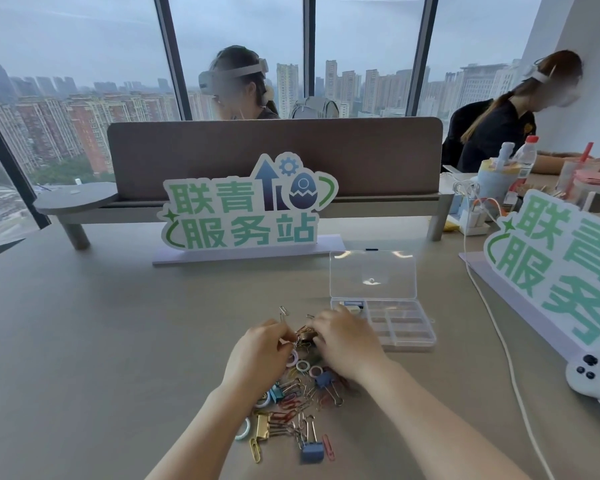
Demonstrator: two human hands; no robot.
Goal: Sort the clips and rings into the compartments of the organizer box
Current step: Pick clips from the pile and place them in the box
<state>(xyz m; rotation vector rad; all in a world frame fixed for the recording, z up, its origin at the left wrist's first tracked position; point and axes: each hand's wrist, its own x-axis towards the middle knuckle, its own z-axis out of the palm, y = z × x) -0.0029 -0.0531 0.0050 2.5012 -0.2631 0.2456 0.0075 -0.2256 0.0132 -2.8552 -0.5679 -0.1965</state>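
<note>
- Picking stage: the left hand [257, 351] and right hand [343, 344] curl their fingers over a gold metal binder clip [305, 336] at the far edge of the mixed heap of clips and rings [291, 407]; exact hold cannot be told
- Clear plastic organizer box [400, 323] lies open just right of the heap; most compartments look unfilled; next, likely carry the clip across into one compartment

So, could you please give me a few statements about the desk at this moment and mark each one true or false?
1. The organizer box has its lid open. True.
2. The organizer box lies left of the pile of clips and rings. False: it lies to the right of the pile.
3. Both the left hand and the right hand are at the far end of the pile. True.
4. A blue binder clip lies at the near end of the pile. True.
5. Every compartment is filled with clips. False: most look empty.
</note>
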